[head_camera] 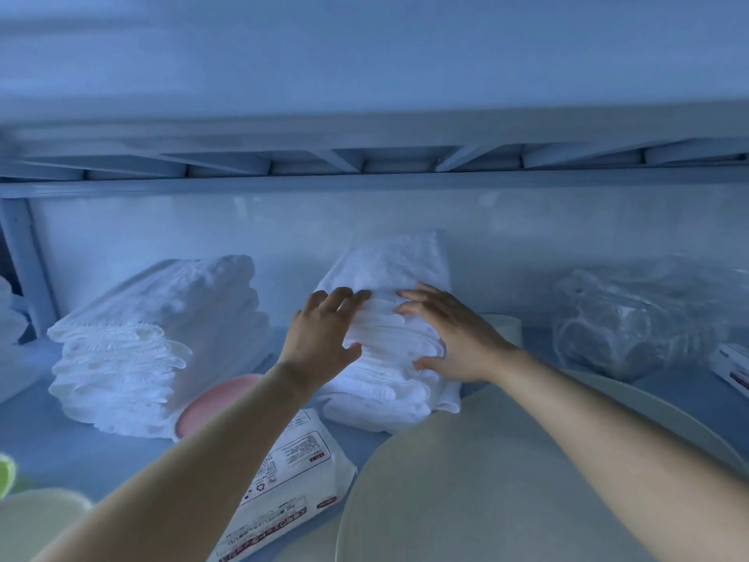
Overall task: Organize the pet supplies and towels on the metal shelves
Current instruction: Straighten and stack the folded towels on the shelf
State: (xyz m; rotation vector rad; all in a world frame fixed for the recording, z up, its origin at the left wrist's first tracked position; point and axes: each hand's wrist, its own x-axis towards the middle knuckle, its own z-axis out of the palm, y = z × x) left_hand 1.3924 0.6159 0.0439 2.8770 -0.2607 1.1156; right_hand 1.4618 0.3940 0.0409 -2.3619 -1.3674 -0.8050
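Observation:
A stack of folded white towels (389, 269) stands in the middle of the metal shelf (73, 444), leaning toward the back wall. My left hand (320, 338) presses its left front side, fingers spread. My right hand (450, 334) lies flat on its right front, fingers spread over the folded edges. Neither hand closes around anything. A second, taller stack of folded white towels (154, 342) stands to the left. A white pack of wipes (292, 476) lies flat under my left forearm.
A pink round lid (215, 403) lies between the two stacks. Large pale round bowls (466, 488) fill the front right. A clear plastic bag (636, 318) sits at the right, a small box (733, 367) beside it. The upper shelf (364, 156) hangs close overhead.

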